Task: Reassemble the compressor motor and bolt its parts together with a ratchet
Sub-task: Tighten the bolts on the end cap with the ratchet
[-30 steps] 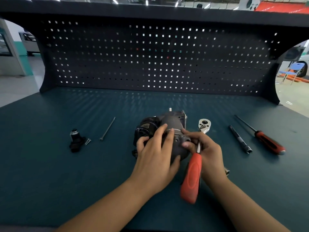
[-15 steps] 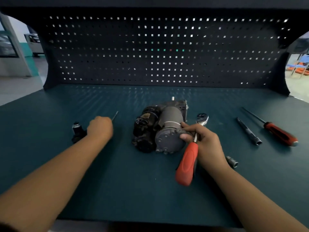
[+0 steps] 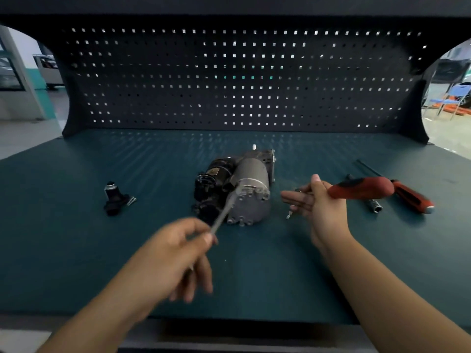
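The grey and black compressor motor (image 3: 251, 189) lies on the green bench top, its round end cap facing me. My left hand (image 3: 175, 253) pinches a long thin bolt (image 3: 225, 210); the bolt slants up to the right and its far tip reaches the upper left rim of the end cap. My right hand (image 3: 318, 202) hovers right of the motor, apart from it, and holds the ratchet by its red handle (image 3: 360, 188), thumb up and fingers stretched toward the motor. The ratchet's head is hidden behind that hand. Both hands are blurred.
A small black part (image 3: 114, 200) with a loose screw beside it sits left of the motor. A red-handled screwdriver (image 3: 413, 200) and a slim extension bar (image 3: 374, 205) lie at the right. A small metal bit (image 3: 288, 215) rests under my right fingers. A black pegboard (image 3: 242, 80) walls the back.
My left hand picked up the long bolt from the left of the bench and brought it to the end cap. My right hand left the motor and swung the ratchet handle out to the right.
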`<state>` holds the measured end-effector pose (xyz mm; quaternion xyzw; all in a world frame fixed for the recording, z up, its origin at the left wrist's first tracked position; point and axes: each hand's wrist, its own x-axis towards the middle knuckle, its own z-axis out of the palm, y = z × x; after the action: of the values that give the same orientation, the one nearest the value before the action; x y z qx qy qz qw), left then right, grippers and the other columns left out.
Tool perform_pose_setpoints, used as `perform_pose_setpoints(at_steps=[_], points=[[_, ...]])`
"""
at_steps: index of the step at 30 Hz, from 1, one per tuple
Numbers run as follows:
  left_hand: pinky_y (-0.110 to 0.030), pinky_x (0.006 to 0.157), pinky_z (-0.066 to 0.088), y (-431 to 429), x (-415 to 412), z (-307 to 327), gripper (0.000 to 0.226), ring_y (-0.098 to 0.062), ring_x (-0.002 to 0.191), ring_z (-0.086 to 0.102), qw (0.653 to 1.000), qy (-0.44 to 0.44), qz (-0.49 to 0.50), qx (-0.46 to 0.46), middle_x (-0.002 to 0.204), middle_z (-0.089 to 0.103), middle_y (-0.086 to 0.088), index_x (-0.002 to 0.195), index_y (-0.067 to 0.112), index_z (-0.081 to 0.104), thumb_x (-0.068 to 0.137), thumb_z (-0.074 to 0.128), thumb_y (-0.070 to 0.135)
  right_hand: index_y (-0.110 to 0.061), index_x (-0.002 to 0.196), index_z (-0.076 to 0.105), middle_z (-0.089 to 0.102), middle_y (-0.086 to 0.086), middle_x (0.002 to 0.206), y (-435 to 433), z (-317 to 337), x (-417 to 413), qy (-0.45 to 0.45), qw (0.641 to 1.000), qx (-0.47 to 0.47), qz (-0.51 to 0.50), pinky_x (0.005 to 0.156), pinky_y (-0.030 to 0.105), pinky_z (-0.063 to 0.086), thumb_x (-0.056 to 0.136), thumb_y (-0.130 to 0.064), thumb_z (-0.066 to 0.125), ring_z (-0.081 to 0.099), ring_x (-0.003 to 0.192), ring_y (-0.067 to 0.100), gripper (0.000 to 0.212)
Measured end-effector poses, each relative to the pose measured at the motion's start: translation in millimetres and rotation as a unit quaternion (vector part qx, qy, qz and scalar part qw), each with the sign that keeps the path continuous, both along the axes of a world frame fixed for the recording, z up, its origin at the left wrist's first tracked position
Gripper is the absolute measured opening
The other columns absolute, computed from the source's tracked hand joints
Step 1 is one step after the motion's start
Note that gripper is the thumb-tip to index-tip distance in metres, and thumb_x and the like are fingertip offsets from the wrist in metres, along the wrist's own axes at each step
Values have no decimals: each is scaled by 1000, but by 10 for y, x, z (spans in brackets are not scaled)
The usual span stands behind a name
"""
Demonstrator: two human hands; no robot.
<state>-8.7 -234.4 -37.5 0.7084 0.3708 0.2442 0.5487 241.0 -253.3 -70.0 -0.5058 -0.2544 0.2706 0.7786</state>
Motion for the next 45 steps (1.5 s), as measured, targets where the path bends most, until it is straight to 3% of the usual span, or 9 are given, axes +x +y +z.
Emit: perform_pose_setpoints(at_steps=[5, 14, 23, 27, 35, 37, 40, 42, 45], points=[[-17, 36, 27, -307, 216, -183, 12, -11, 32, 36, 996, 32, -73, -48, 47, 59, -8, 93, 8, 48, 99, 39, 14, -11, 77, 42, 71, 17, 65, -30, 6, 29, -1, 1000, -15, 21, 46, 21, 50, 102, -26, 36, 71, 62, 27, 30], [-19, 37, 25, -331, 350, -243, 14, -11, 32, 35, 996, -56, -19, -67, 46, 57, -10, 91, 8, 49, 98, 39, 16, -10, 75, 42, 69, 17, 61, -32, 25, 14, -19, 999, -23, 16, 45, 20, 50, 102, -24, 37, 71, 58, 27, 31], [-15, 33, 23, -369, 481, -218, 15, -10, 32, 34, 980, -131, 3, -150, 46, 57, -10, 95, 8, 50, 99, 37, 16, -9, 77, 45, 70, 16, 62, -28, 41, -23, -36, 998, -47, 33, 45, 21, 49, 101, -28, 38, 71, 59, 26, 31], [-10, 31, 18, -290, 759, -169, 15, -6, 30, 30, 949, -186, 15, -254, 46, 54, -6, 94, 9, 48, 101, 36, 14, -9, 75, 45, 67, 11, 55, -34, 36, -63, -53, 996, -52, 55, 45, 21, 49, 102, -29, 37, 69, 56, 22, 34], [-10, 28, 20, 129, 1201, 49, 27, -2, 29, 34, 834, -293, 68, -464, 53, 51, -4, 78, 3, 49, 100, 39, 13, -8, 81, 50, 69, 16, 60, 13, 27, -51, -72, 991, -96, 54, 48, 26, 48, 100, -27, 42, 67, 57, 26, 28], [-11, 30, 27, 165, 1207, 61, 28, -7, 34, 44, 839, -278, 49, -466, 61, 57, -10, 84, -1, 54, 100, 41, 18, -7, 81, 54, 65, 10, 51, 88, 67, -11, -87, 988, -114, 49, 42, 23, 44, 98, -25, 46, 62, 44, 19, 26], [-14, 32, 31, 154, 1078, -3, 33, -12, 43, 54, 892, -177, -13, -416, 70, 66, -11, 88, 2, 62, 96, 47, 30, -10, 68, 52, 57, 8, 41, 228, 183, 102, -146, 978, -147, 32, 38, 19, 34, 95, -25, 50, 51, 34, 17, 31], [-13, 31, 27, 169, 994, -40, 31, -8, 39, 46, 919, -123, -39, -374, 59, 61, -5, 76, 7, 63, 93, 51, 29, -11, 65, 50, 56, 7, 39, 320, 258, 176, -196, 964, -175, 35, 35, 16, 32, 95, -24, 51, 49, 33, 14, 32], [-11, 30, 20, 246, 987, -45, 32, -5, 36, 35, 925, -119, -50, -357, 48, 47, 0, 70, 8, 60, 94, 51, 26, -9, 67, 53, 61, 10, 45, 417, 302, 217, -248, 942, -209, 81, 35, 15, 34, 95, -23, 52, 49, 32, 10, 31]])
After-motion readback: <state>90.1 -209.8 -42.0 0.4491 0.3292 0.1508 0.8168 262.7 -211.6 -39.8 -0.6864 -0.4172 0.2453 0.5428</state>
